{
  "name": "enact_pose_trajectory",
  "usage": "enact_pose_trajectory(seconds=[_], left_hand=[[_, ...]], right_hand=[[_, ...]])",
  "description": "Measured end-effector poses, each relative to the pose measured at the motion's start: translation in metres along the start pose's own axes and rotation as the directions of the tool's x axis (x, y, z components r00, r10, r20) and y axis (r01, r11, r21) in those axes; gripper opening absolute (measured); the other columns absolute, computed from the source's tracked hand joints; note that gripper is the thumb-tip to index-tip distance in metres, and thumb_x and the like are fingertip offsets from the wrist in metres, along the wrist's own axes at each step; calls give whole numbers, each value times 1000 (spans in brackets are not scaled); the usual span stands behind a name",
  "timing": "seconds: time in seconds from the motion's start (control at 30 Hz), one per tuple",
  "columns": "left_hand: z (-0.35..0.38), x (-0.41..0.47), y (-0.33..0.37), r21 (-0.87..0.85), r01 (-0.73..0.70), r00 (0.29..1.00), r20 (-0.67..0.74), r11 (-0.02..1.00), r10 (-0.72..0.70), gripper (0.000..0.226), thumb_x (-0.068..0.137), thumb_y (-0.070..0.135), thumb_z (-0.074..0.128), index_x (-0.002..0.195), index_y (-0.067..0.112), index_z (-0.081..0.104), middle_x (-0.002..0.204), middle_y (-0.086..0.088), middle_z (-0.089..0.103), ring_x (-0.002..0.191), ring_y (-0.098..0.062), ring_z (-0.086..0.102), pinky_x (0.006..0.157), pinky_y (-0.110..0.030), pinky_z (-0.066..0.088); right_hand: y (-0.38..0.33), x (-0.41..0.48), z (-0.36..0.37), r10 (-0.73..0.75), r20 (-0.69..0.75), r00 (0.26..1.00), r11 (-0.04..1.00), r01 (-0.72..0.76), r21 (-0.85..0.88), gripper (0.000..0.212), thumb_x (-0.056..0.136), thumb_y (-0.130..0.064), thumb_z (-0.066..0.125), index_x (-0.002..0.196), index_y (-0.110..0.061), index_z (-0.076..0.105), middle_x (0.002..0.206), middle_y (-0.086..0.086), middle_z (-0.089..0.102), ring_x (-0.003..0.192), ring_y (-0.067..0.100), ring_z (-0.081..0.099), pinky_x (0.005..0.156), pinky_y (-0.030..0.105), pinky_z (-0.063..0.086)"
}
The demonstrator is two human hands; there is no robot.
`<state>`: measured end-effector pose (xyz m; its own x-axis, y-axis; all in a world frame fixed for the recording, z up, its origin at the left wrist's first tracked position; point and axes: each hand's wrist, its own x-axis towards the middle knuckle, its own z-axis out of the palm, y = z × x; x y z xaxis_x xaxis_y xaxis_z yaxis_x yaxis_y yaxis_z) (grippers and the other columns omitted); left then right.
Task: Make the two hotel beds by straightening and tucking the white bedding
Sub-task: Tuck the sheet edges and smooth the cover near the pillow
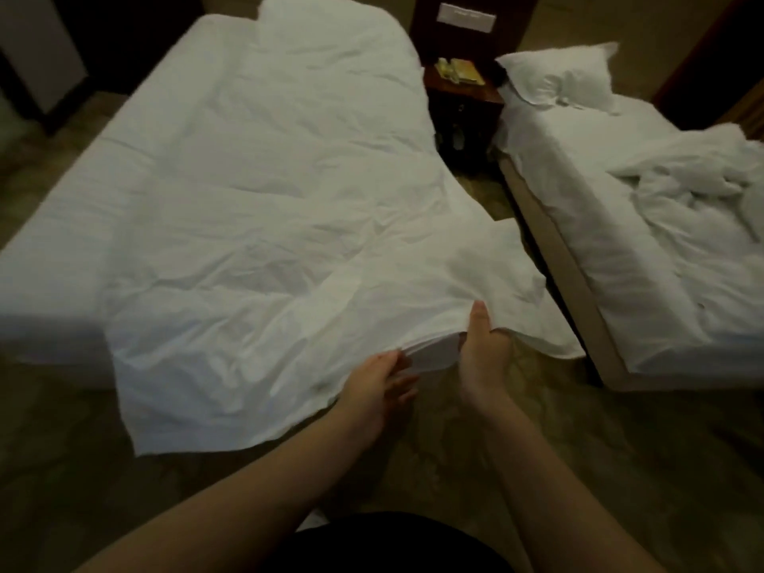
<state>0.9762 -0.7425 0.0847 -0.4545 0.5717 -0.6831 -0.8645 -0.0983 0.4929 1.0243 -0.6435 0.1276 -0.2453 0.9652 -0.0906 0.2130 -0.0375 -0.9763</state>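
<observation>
A person stands at the foot of the left bed (53,262) in a dim hotel room, both bare arms reaching forward to the near edge of a white sheet (268,192); the sheet lies creased and askew across the mattress, its near end hanging over the foot of the bed onto the patterned carpet (537,440) and its right corner spilling into the gap between the 2 beds; the left hand (378,384) is held loosely open, thumb and straight fingers touching a folded edge of the sheet without closing round it; the right hand (481,349), just beside it, has hold of the same edge, thumb laid on top of the cloth and fingers tucked out of sight beneath it; the 2 hands are close together but apart. The right bed (578,167) stands well apart across the gap, with 1 white pillow (558,76) at its head and a crumpled heap of bedding (703,179) on its far side; a dark wooden nightstand (463,105) sits between the heads of the 2 beds, bearing small things too blurred to make out; the wide lens bends the room's edges, and the picture is soft with motion blur.
</observation>
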Motion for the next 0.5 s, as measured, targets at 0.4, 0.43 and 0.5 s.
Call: enact_pose_trajectory(seconds=[0.4, 0.43, 0.5], left_hand=[[21, 36, -18, -636, 54, 987, -82, 770, -137, 14, 88, 14, 64, 86, 4, 55, 78, -14, 65, 65, -26, 64, 57, -33, 57], [18, 40, -19, -620, 13, 981, -145, 785, -131, 13, 89, 14, 64, 85, 6, 55, 85, -11, 63, 72, -24, 62, 69, -33, 56], [6, 49, -20, -601, -65, 961, -254, 797, -113, 14, 90, 16, 63, 99, 7, 57, 105, -8, 62, 94, -23, 61, 87, -37, 50]], right_hand=[[10, 1, -23, 45, 49, 998, 998, -47, 40, 44, 99, -38, 46, 135, -13, 49, 130, 1, 55, 119, 21, 53, 105, 41, 44], [11, 3, -26, 59, 49, 997, 996, -62, 63, 44, 99, -38, 46, 136, -14, 48, 129, 0, 55, 119, 21, 53, 104, 42, 44], [12, 8, -34, 80, 50, 996, 990, -85, 113, 43, 99, -36, 46, 136, -13, 47, 126, -1, 55, 118, 21, 54, 104, 41, 45]])
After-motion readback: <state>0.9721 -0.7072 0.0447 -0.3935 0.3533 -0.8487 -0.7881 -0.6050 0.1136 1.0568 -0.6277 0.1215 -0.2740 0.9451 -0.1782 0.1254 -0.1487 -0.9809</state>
